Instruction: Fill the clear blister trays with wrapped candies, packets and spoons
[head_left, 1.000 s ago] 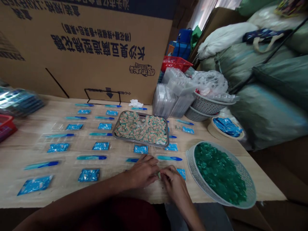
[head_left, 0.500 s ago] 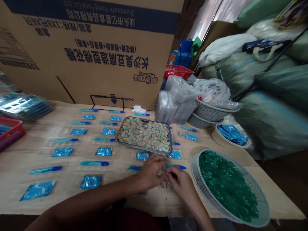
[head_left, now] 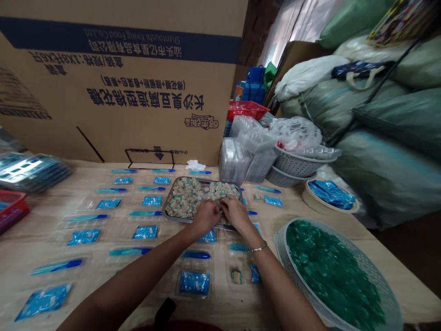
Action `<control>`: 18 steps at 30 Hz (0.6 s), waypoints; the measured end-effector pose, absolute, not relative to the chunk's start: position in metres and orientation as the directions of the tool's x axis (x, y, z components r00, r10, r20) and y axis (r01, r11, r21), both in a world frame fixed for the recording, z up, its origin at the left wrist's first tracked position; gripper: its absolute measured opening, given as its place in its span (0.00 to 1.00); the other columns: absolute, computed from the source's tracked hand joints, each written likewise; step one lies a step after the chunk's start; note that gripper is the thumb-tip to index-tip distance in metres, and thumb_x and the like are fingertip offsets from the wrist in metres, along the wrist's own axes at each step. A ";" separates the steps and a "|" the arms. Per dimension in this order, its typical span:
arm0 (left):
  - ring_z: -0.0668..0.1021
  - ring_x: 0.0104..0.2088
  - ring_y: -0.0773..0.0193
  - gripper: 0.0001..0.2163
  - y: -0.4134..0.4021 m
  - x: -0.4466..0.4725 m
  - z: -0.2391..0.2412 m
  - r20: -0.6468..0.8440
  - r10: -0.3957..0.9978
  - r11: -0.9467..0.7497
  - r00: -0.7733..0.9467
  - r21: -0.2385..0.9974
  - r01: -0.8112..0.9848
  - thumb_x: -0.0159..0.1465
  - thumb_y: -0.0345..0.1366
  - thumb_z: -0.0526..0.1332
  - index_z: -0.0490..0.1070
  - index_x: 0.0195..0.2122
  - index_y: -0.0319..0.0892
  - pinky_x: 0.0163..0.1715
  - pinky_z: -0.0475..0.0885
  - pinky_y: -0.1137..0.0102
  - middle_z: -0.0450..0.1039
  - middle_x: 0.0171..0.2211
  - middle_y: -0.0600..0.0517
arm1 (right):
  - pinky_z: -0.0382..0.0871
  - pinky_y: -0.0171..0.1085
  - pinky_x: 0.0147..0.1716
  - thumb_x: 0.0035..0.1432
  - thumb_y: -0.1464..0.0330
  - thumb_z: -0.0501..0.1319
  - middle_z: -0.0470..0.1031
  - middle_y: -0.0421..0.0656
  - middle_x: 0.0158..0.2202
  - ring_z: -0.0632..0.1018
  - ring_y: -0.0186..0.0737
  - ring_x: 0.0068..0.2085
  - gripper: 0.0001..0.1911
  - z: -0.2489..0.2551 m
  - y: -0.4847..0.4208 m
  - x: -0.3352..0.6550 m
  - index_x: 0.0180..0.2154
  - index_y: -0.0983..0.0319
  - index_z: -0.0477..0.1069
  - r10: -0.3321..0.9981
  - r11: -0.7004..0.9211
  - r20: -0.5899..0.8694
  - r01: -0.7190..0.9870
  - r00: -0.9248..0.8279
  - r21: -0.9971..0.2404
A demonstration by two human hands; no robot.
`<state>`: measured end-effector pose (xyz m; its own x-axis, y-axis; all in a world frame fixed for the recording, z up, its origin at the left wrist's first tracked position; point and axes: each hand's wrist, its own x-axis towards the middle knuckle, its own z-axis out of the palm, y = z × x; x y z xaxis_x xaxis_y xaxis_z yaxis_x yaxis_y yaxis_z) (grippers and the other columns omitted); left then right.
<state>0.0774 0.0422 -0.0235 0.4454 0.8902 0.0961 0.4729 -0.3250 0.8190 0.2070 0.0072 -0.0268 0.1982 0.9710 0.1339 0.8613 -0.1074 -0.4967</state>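
A metal tray full of small striped pieces, beige and green, lies mid-table. Over its front right part my left hand is closed, thumb against the curled fingers. My right hand is right beside it, fingertips bent down among the pieces. What either hand pinches is too small to make out. Nearer to me, one striped piece sits in a clear plastic tray beneath my right forearm. Next to it is a blue packet, partly covered by that arm. Another blue packet lies below a blue pen.
Rows of clear trays with pens and packets cover the left. A white basket of green packets stands at right, a bowl of blue packets behind it. Stacked clear trays and a large carton border the back.
Both hands have moved forward from the near clear tray onto the metal tray of striped pieces. The near tray with its striped piece is now uncovered. The view has shifted slightly.
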 end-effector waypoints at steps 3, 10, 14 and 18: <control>0.73 0.25 0.65 0.05 0.042 0.065 -0.025 0.047 0.925 -0.183 0.378 0.925 0.333 0.46 0.25 0.61 0.69 0.19 0.40 0.29 0.68 0.72 0.68 0.18 0.56 | 0.61 0.34 0.35 0.53 0.73 0.60 0.73 0.46 0.37 0.74 0.39 0.36 0.04 -0.028 0.010 0.208 0.31 0.62 0.74 0.977 -0.072 0.135 0.850 0.165 -0.522; 0.75 0.18 0.66 0.07 0.039 0.045 -0.032 -0.164 0.943 0.179 0.290 0.983 -0.027 0.43 0.33 0.67 0.70 0.21 0.39 0.22 0.71 0.73 0.71 0.16 0.55 | 0.61 0.35 0.35 0.53 0.72 0.56 0.72 0.42 0.30 0.72 0.39 0.33 0.07 -0.026 -0.003 0.210 0.28 0.60 0.72 0.950 0.015 0.230 0.705 0.211 -0.709; 0.74 0.17 0.68 0.09 0.034 0.049 -0.032 -0.217 0.939 0.267 0.266 0.949 -0.169 0.39 0.33 0.70 0.71 0.20 0.39 0.20 0.69 0.75 0.71 0.15 0.56 | 0.62 0.33 0.25 0.54 0.62 0.56 0.70 0.38 0.21 0.71 0.36 0.25 0.10 -0.033 -0.005 0.195 0.27 0.60 0.69 0.934 0.047 0.222 0.518 0.280 -0.854; 0.74 0.19 0.69 0.10 0.026 0.055 -0.029 -0.238 0.941 0.304 0.242 0.909 -0.286 0.39 0.34 0.71 0.72 0.20 0.38 0.21 0.70 0.76 0.73 0.17 0.56 | 0.65 0.33 0.23 0.53 0.57 0.56 0.71 0.38 0.22 0.72 0.36 0.24 0.14 -0.037 -0.009 0.167 0.28 0.60 0.66 0.897 0.065 0.215 0.366 0.386 -0.928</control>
